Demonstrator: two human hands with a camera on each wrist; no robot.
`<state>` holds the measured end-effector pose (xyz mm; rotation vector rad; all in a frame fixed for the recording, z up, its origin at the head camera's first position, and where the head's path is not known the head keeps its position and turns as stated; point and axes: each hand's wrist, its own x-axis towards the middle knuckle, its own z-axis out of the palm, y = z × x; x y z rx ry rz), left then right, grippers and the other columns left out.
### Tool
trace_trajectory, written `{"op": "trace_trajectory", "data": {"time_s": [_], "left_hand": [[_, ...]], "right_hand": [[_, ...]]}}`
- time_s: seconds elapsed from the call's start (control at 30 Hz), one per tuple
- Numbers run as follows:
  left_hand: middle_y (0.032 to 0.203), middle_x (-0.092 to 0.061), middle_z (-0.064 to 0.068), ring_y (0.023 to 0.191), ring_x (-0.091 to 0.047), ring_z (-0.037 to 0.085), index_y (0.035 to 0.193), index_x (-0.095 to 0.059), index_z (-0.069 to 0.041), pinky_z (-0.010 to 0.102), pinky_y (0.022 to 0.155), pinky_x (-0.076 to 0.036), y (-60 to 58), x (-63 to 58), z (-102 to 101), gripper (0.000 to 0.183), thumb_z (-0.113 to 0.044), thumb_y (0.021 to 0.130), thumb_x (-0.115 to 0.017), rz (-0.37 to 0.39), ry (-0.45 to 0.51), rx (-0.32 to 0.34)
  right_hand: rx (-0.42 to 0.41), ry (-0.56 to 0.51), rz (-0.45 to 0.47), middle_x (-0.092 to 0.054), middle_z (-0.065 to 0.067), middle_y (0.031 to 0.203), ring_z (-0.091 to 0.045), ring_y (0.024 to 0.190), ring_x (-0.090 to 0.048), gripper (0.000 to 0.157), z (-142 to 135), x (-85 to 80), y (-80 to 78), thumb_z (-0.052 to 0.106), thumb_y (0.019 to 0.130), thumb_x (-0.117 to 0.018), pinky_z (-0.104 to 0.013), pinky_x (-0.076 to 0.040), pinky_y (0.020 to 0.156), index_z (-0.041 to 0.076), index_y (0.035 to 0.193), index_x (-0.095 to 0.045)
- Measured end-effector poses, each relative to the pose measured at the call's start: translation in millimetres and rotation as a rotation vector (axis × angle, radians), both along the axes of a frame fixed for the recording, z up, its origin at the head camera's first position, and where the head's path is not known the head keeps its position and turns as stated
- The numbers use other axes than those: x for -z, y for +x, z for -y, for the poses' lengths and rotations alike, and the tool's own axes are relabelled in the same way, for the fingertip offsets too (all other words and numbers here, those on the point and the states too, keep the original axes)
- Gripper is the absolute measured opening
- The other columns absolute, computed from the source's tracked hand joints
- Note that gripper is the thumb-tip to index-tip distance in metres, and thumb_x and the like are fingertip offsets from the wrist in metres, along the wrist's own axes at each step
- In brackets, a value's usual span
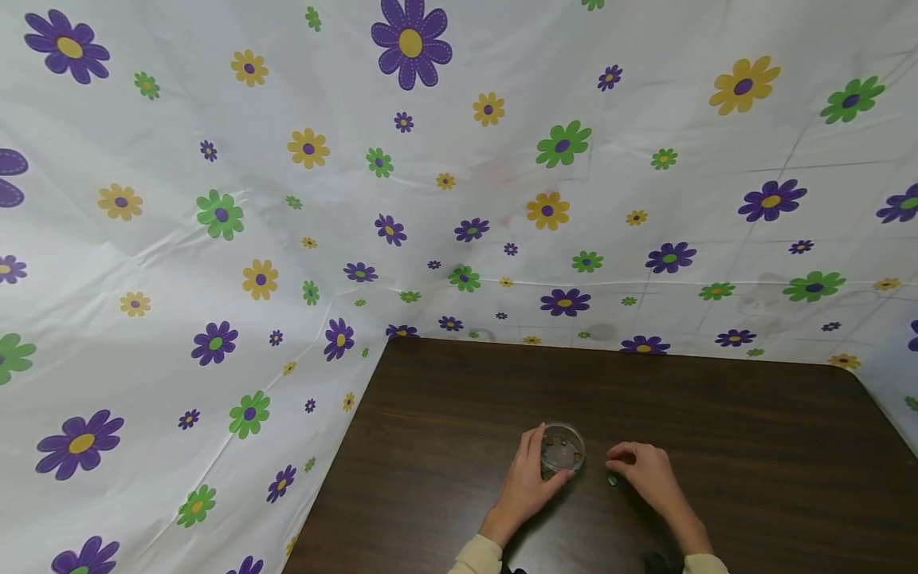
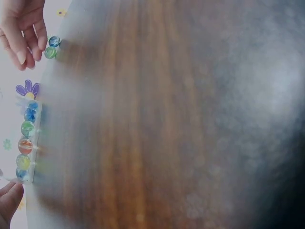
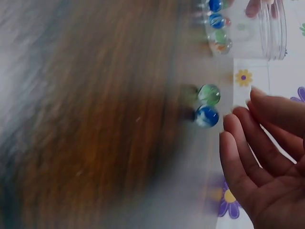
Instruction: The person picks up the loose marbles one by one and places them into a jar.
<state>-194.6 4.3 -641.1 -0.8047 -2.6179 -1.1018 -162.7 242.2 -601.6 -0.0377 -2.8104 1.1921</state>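
Note:
My left hand (image 1: 527, 482) holds a clear round jar (image 1: 566, 456) on the table, thumb on the near side and fingers around the far left side. Several coloured glass marbles (image 2: 26, 145) lie along the jar's bottom. To the right of the jar, my right hand (image 1: 649, 474) hovers with loosely bent fingers and nothing between them. Just by its fingertips, a green marble (image 3: 209, 94) and a blue marble (image 3: 207, 116) sit side by side on the table. In the right wrist view the jar's open rim (image 3: 281, 28) shows at the top.
The dark wooden table (image 1: 445, 414) reaches back to a white flower-print cloth (image 1: 430, 199), which hangs behind it and along its left side. A dark object (image 1: 656, 562) shows beside the right sleeve at the bottom of the head view.

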Motion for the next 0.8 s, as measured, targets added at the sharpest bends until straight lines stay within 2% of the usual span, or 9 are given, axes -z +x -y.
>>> {"op": "trace_trajectory", "data": {"time_s": [0.17, 0.4, 0.5, 0.7, 0.8], "left_hand": [[0.144, -0.049, 0.009, 0.123, -0.059, 0.021, 0.156, -0.038, -0.002, 0.038, 0.095, -0.054, 0.3, -0.7, -0.4, 0.083, -0.045, 0.096, -0.074, -0.010, 0.000, -0.003], [0.145, -0.048, 0.009, 0.124, -0.059, 0.022, 0.157, -0.037, -0.002, 0.039, 0.096, -0.054, 0.3, 0.1, 0.3, 0.084, -0.047, 0.096, -0.073, 0.005, -0.008, 0.002], [0.146, -0.047, 0.008, 0.125, -0.058, 0.022, 0.158, -0.036, -0.004, 0.039, 0.096, -0.054, 0.3, 0.7, 0.4, 0.084, -0.048, 0.097, -0.072, 0.028, -0.014, -0.002], [0.147, -0.047, 0.008, 0.125, -0.058, 0.022, 0.159, -0.035, -0.005, 0.039, 0.095, -0.054, 0.7, 0.7, 0.4, 0.084, -0.049, 0.097, -0.072, 0.044, -0.018, -0.005], [0.147, -0.047, 0.009, 0.125, -0.059, 0.023, 0.158, -0.035, -0.004, 0.039, 0.094, -0.055, 0.5, 0.3, 0.3, 0.084, -0.049, 0.097, -0.072, 0.034, -0.020, -0.004]], "right_hand": [[-0.026, -0.012, 0.020, -0.077, -0.011, 0.097, -0.038, 0.098, -0.071, 0.010, -3.7, 4.2, 3.8, 0.006, 0.085, -0.083, -0.052, -0.056, 0.082, 0.006, 0.094, -0.079], [-0.047, -0.013, 0.039, -0.076, -0.003, 0.094, -0.022, 0.088, -0.070, 0.015, -4.7, 7.8, 6.5, 0.009, 0.081, -0.087, -0.034, -0.054, 0.073, 0.009, 0.093, -0.079], [-0.066, -0.019, 0.029, -0.075, -0.001, 0.092, -0.018, 0.084, -0.069, 0.017, -4.8, 8.9, 7.2, 0.008, 0.079, -0.088, -0.031, -0.053, 0.072, 0.008, 0.093, -0.079], [-0.111, -0.011, 0.007, -0.074, -0.001, 0.093, -0.018, 0.082, -0.068, 0.017, -4.5, 10.8, 7.3, 0.006, 0.078, -0.089, -0.030, -0.054, 0.071, 0.007, 0.091, -0.078], [-0.120, 0.010, 0.005, -0.074, -0.001, 0.094, -0.022, 0.085, -0.069, 0.016, -4.0, 11.7, 6.4, 0.004, 0.077, -0.088, -0.035, -0.055, 0.074, 0.008, 0.089, -0.078]]}}
